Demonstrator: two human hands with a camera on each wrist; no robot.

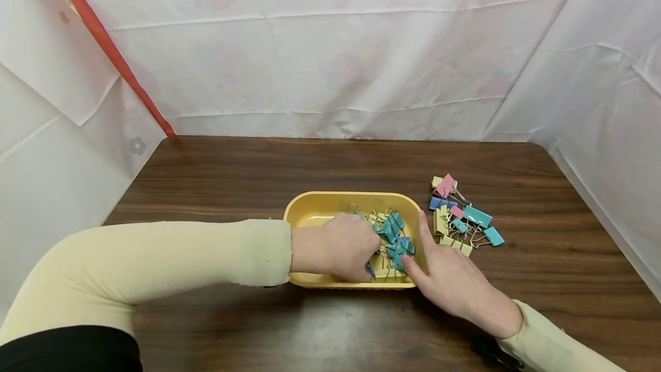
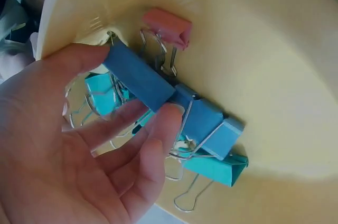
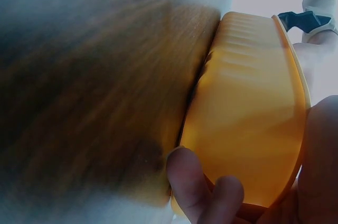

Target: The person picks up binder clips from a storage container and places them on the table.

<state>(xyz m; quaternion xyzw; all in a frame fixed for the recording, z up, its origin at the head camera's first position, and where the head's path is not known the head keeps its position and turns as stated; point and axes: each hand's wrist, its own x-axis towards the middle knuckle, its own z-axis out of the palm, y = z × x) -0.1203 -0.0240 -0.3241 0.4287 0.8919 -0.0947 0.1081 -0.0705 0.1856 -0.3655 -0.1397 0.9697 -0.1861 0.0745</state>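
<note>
A yellow plastic bin (image 1: 343,193) holds a heap of binder clips (image 1: 391,227), mostly teal, blue and pale yellow. My left hand (image 1: 351,245) reaches down into it. In the left wrist view, its thumb and fingers pinch a blue binder clip (image 2: 138,76) by its ends. More blue clips, a teal clip (image 2: 215,168) and a pink clip (image 2: 168,26) lie close by. My right hand (image 1: 454,280) holds the bin's right end, thumb at the rim. The right wrist view shows its fingertips (image 3: 187,174) curled against the bin's outer wall, low near the table.
To the right of the bin, a loose pile of binder clips (image 1: 477,215) in pink, blue, teal and pale yellow lies on the dark wooden table (image 1: 232,165). White patterned sheets (image 1: 320,68) hang behind and at both sides, with a red strip (image 1: 111,45) at left.
</note>
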